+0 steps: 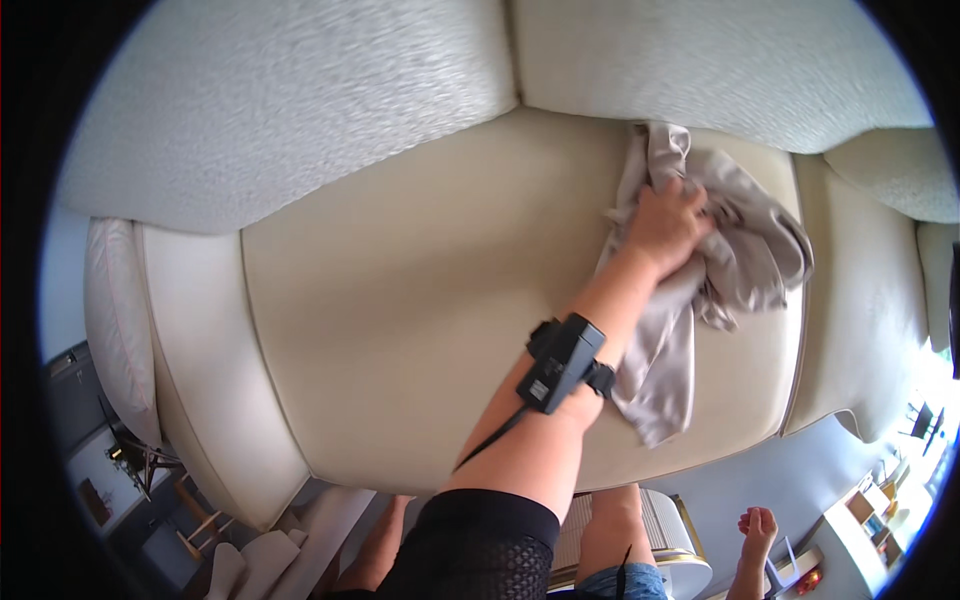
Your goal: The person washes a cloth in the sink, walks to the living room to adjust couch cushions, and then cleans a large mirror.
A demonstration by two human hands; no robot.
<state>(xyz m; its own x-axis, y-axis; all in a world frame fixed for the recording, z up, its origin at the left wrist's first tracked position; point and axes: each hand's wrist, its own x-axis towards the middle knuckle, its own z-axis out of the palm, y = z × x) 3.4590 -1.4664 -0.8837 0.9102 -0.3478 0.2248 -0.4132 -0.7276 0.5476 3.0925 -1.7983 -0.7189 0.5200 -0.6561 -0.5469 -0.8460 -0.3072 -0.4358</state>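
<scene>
My left hand [671, 225] reaches across to the right side of a cream sofa seat [420, 300]. Its fingers are curled into a crumpled, shiny grey-beige satin cloth [739, 270]. Folds of the cloth are bunched around the fingers, and one long part trails towards the seat's front edge. The fingertips are partly hidden in the fabric. A black device [561, 364] is strapped to my left forearm, with a cable running from it. Low on the right is my right hand [759, 529], away from the cloth, its fingers curled in and nothing visible in them.
Textured pale back cushions [315, 97] rise behind the seat, with sofa arms [210, 315] at both ends. A pale pillow [124, 322] leans outside the left arm. Below the front edge stand a ribbed white piece of furniture with gold trim [667, 525] and my bare leg [615, 517].
</scene>
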